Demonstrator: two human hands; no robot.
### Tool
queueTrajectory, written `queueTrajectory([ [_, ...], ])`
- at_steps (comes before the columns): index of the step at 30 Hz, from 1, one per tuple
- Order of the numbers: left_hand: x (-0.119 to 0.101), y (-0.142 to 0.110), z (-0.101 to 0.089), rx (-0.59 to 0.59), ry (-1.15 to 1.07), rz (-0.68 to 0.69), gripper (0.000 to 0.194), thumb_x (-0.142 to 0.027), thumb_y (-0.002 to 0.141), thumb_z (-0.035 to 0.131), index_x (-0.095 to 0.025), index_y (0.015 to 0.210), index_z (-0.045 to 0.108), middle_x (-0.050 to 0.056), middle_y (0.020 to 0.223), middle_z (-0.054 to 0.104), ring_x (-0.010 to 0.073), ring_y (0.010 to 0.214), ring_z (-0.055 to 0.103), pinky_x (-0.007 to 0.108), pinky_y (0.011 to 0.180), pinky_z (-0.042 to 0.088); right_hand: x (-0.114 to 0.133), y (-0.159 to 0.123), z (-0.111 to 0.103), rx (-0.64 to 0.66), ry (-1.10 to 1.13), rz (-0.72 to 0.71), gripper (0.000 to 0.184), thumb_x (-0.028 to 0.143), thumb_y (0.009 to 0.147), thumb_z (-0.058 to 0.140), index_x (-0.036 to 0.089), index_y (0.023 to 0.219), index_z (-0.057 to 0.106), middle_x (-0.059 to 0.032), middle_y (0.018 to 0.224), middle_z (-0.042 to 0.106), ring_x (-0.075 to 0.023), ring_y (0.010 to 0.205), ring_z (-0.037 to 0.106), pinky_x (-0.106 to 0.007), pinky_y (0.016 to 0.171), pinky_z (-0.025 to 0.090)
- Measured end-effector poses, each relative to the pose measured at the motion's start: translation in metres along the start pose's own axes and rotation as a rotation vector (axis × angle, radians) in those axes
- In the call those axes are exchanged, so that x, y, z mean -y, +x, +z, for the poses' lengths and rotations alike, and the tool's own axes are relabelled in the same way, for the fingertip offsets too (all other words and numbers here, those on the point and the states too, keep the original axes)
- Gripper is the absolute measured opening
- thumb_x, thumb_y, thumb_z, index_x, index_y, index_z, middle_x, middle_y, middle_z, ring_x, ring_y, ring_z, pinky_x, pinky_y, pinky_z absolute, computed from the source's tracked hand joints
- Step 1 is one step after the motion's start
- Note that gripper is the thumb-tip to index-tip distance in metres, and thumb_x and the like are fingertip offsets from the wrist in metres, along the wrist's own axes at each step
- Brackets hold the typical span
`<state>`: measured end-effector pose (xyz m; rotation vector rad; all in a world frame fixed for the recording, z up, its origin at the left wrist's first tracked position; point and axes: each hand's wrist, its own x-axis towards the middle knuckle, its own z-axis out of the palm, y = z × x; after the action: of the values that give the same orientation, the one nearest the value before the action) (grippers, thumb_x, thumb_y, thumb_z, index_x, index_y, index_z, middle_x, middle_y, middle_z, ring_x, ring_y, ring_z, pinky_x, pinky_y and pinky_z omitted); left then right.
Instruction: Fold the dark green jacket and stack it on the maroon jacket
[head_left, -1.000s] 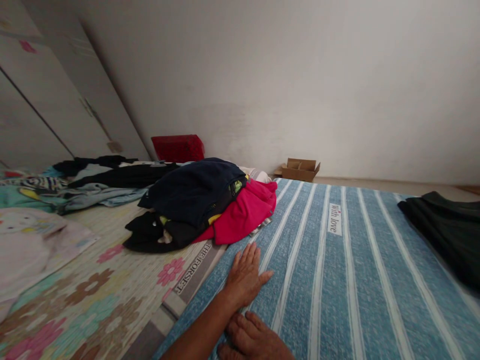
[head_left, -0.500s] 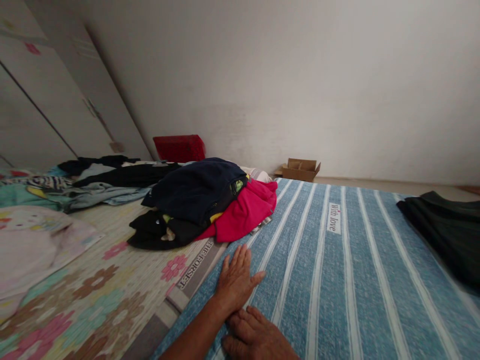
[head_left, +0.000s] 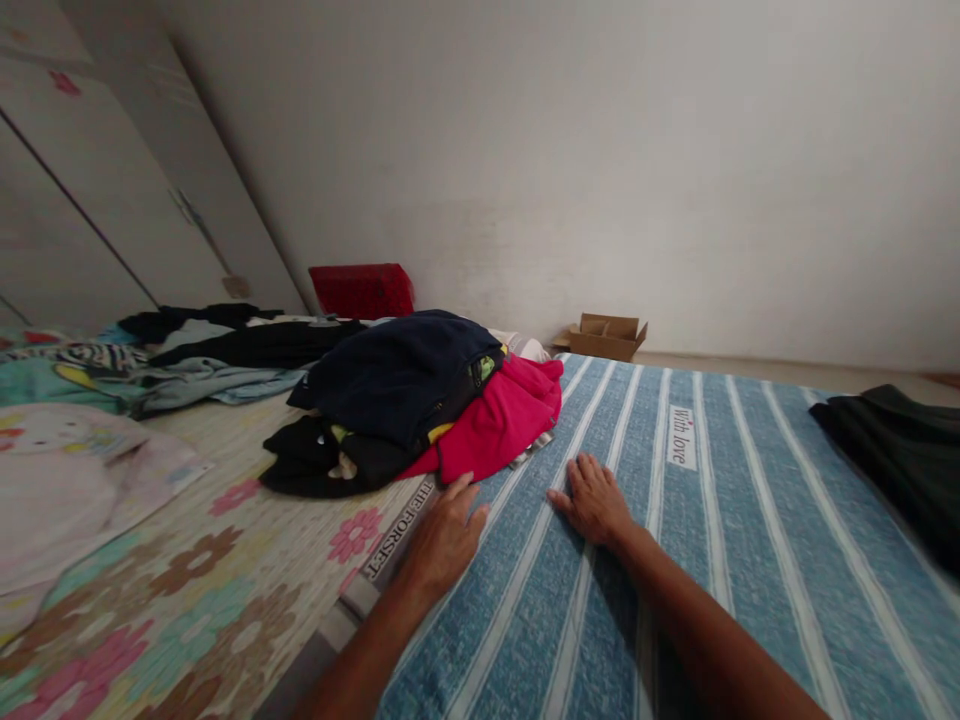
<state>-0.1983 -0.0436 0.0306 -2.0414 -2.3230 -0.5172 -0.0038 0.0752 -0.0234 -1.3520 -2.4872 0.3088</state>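
My left hand (head_left: 444,535) is at the near edge of a pile of clothes, palm down and fingers stretched out, close to a bright pink garment (head_left: 506,415). A dark navy garment (head_left: 409,370) lies bunched on top of the pink one, with a black piece (head_left: 304,465) at its left. My right hand (head_left: 592,500) rests with fingers spread on the blue striped bed cover (head_left: 517,620), to the right of the pile. Neither hand holds anything. Whether the left fingertips touch the pink cloth, I cannot tell.
Folded dark clothing (head_left: 892,450) lies at the right edge of the bed. To the left spreads a flowered cover (head_left: 247,560) bearing a pale pink garment (head_left: 90,480) and more loose clothes (head_left: 225,350). Behind stand a red box (head_left: 364,290) and an opened cardboard box (head_left: 607,340).
My hands have moved apart and forward. The right went from beside the left wrist to farther up and right on the striped cover; the left shifted slightly nearer the pile.
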Motion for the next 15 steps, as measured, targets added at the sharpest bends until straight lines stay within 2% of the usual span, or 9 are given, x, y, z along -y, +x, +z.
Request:
queueTrajectory([
  [3, 0.005, 0.008, -0.012, -0.121, -0.075, 0.003, 0.041, -0.031, 0.087, 0.036, -0.01, 0.11, 0.063, 0.016, 0.126, 0.057, 0.0227, 0.118, 0.053, 0.036, 0.101, 0.041, 0.024, 0.011, 0.011, 0.078, 0.011, -0.073, 0.078, 0.06, 0.09, 0.032, 0.0, 0.139, 0.034, -0.0242, 0.146, 0.024, -0.0344, 0.137, 0.016, -0.049, 0.111, 0.016],
  [8, 0.012, 0.018, -0.029, -0.261, -0.167, -0.004, 0.037, -0.034, 0.083, 0.043, -0.014, 0.106, 0.064, 0.012, 0.123, 0.06, 0.022, 0.112, 0.057, 0.035, 0.099, 0.043, 0.078, 0.005, 0.013, 0.172, 0.099, -0.248, 0.09, 0.068, 0.086, 0.028, -0.003, 0.142, 0.026, -0.0258, 0.148, 0.016, -0.0352, 0.138, 0.009, -0.048, 0.112, 0.012],
  [13, 0.014, 0.023, -0.042, -0.281, -0.186, 0.012, 0.038, -0.035, 0.082, 0.045, -0.012, 0.104, 0.065, 0.013, 0.12, 0.062, 0.0218, 0.112, 0.057, 0.035, 0.101, 0.042, 0.113, -0.029, 0.009, 0.214, 0.198, -0.396, 0.088, 0.066, 0.087, 0.029, -0.004, 0.141, 0.027, -0.0267, 0.147, 0.016, -0.0361, 0.138, 0.009, -0.05, 0.111, 0.014],
  [15, 0.012, 0.026, -0.047, -0.254, -0.181, 0.021, 0.039, -0.036, 0.082, 0.044, -0.012, 0.104, 0.065, 0.013, 0.12, 0.061, 0.0218, 0.112, 0.057, 0.034, 0.101, 0.041, 0.131, -0.053, 0.007, 0.198, 0.236, -0.526, 0.086, 0.066, 0.087, 0.029, -0.001, 0.14, 0.031, -0.025, 0.146, 0.023, -0.0357, 0.137, 0.015, -0.05, 0.109, 0.022],
])
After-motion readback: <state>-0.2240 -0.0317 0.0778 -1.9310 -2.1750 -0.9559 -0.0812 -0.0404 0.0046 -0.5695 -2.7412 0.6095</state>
